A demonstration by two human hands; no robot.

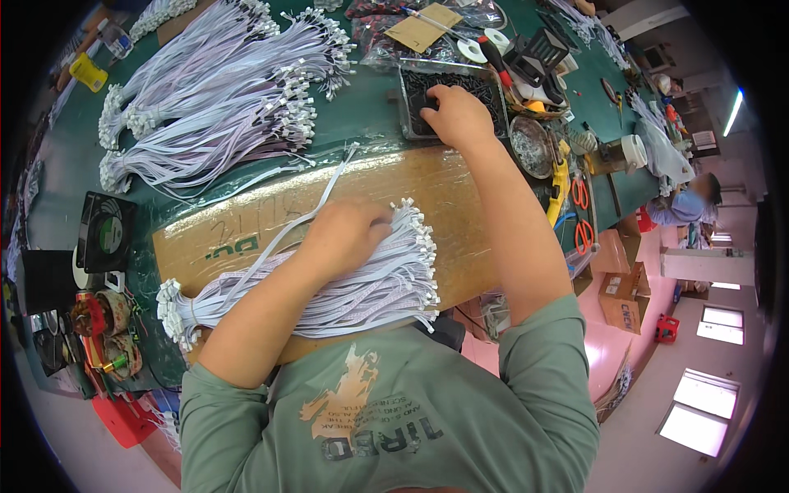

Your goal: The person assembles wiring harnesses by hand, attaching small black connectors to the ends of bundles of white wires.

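Right hand (457, 115) in the head view dips over the left part of a grey tray (403, 105), fingers bent down among small black pieces (478, 85); whether the fingertips pinch one is hidden. The tray stands at the far side of the cardboard (462, 185), probably so that its contents stay corralled and within an arm's reach. Left hand (345, 234) lies over the near bundle (370, 287) of pale flat cables, fingers curled near the white plugs at its right end; what they grip, if anything, I cannot tell. Resting there, it likely steadies the bundle. One cable (335, 181) runs apart from the rest, past the left hand, its end pointing away from the person. The bundle lies lengthwise on the cardboard, which seems to serve as a pad on the green worktop (353, 123); its left end looks gathered tight, presumably to keep the cables in line. Farther left, more bundles (218, 99) lie the same way. Beside the tray, a round dish (532, 148) holds shiny bits too small to make out, and a bin (526, 105) carries assorted tools, with orange scissors (582, 237) lying nearer the person.
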